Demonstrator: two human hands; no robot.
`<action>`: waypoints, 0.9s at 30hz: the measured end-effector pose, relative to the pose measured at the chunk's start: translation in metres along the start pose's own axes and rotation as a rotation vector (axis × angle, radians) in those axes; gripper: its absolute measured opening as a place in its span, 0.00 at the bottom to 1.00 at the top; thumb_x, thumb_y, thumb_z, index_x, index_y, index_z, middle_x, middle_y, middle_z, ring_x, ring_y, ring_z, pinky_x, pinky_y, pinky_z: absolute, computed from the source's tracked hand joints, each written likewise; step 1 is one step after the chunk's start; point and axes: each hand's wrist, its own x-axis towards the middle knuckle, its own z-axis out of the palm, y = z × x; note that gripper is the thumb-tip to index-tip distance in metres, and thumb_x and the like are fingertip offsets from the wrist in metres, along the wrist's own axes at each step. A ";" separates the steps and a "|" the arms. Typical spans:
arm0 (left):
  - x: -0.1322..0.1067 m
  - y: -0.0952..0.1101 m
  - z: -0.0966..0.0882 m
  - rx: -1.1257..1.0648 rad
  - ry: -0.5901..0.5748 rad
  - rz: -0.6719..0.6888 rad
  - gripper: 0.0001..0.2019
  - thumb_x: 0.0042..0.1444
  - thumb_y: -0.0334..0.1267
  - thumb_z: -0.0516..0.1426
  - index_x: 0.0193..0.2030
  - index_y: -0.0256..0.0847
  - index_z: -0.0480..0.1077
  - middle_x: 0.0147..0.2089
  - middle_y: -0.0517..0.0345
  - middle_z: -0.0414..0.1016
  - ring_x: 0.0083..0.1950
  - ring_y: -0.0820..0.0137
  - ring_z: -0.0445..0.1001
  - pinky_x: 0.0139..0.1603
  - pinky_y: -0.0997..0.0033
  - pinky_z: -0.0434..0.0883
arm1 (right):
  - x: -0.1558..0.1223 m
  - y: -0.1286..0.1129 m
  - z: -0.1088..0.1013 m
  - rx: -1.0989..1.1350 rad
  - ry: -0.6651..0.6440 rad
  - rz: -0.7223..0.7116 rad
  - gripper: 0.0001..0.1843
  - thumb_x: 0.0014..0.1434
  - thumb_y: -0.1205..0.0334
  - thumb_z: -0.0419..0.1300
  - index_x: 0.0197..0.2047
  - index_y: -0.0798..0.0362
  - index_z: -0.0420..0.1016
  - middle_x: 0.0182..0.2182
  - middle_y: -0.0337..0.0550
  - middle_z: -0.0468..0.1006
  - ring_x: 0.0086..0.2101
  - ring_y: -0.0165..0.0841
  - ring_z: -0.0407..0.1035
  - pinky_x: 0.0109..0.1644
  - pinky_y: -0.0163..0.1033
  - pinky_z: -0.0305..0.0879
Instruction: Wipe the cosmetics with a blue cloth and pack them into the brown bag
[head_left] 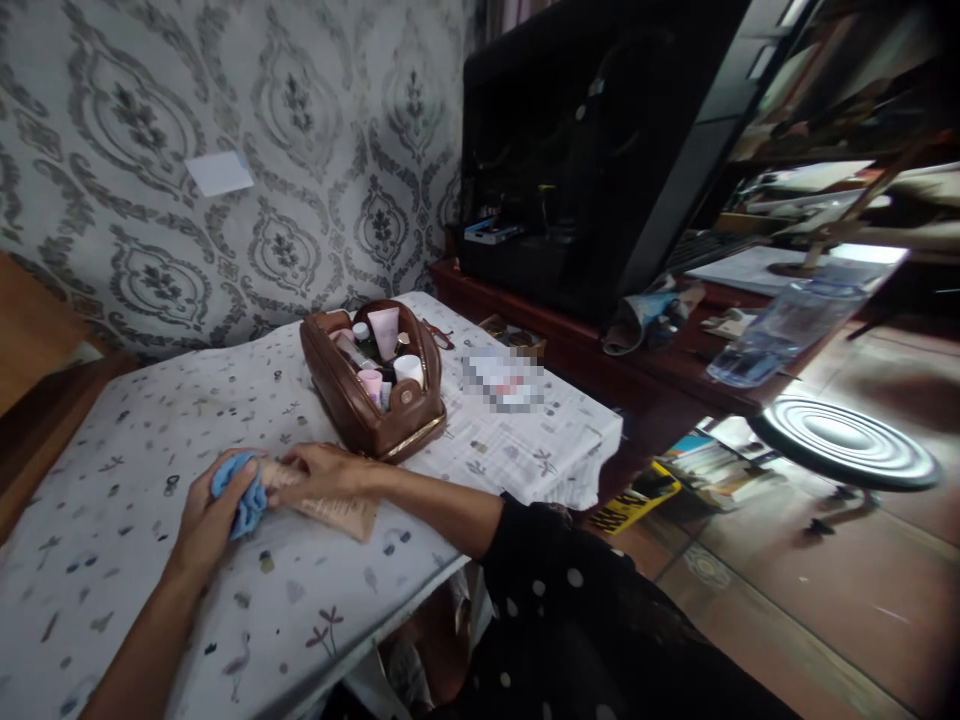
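A crumpled blue cloth [247,492] is gripped in my left hand [208,510], thumb pressed over it. The cloth is at the left end of a beige squeeze tube [341,512], whose tip is hidden. My right hand [315,473] is closed around the upper part of this tube, and its flat wide end points right, below my wrist. Just behind my right hand stands a brown makeup bag [375,425], unzipped. Inside it are a pink tube [385,333], a white jar [409,370] and several small bottles.
A white patterned cloth [247,620] covers the table. Right of the bag lies a blurred-out packet [504,380]. A large black television [570,170] stands on a dark red cabinet [652,375], with a clear plastic bottle [787,325] near its edge. A round stool [844,440] stands beyond.
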 end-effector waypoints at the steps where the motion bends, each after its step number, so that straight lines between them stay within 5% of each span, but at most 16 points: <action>1: 0.000 0.000 -0.001 -0.008 0.024 0.002 0.24 0.51 0.61 0.60 0.41 0.40 0.75 0.32 0.60 0.74 0.32 0.68 0.71 0.33 0.72 0.71 | -0.001 0.000 -0.001 0.013 -0.051 0.022 0.21 0.54 0.47 0.69 0.42 0.53 0.72 0.31 0.36 0.75 0.34 0.33 0.72 0.32 0.32 0.64; 4: -0.001 0.001 -0.001 -0.021 0.044 0.029 0.23 0.51 0.60 0.60 0.39 0.40 0.74 0.29 0.61 0.71 0.30 0.69 0.69 0.31 0.72 0.69 | -0.001 0.002 -0.002 0.089 -0.130 0.055 0.19 0.56 0.45 0.67 0.34 0.52 0.69 0.26 0.33 0.72 0.29 0.30 0.69 0.28 0.31 0.59; 13: -0.001 0.005 -0.001 -0.017 -0.003 0.120 0.21 0.54 0.57 0.58 0.40 0.40 0.75 0.34 0.58 0.74 0.34 0.68 0.71 0.37 0.71 0.70 | 0.001 0.009 0.003 0.226 -0.140 0.021 0.15 0.58 0.51 0.66 0.35 0.54 0.69 0.25 0.33 0.69 0.28 0.28 0.65 0.29 0.31 0.56; 27: 0.003 0.000 0.004 -0.007 -0.009 0.087 0.20 0.56 0.57 0.56 0.30 0.40 0.70 0.24 0.63 0.65 0.27 0.72 0.64 0.29 0.73 0.64 | 0.001 0.005 0.008 -0.127 -0.030 -0.067 0.13 0.57 0.54 0.66 0.35 0.55 0.72 0.24 0.32 0.65 0.27 0.26 0.60 0.30 0.31 0.50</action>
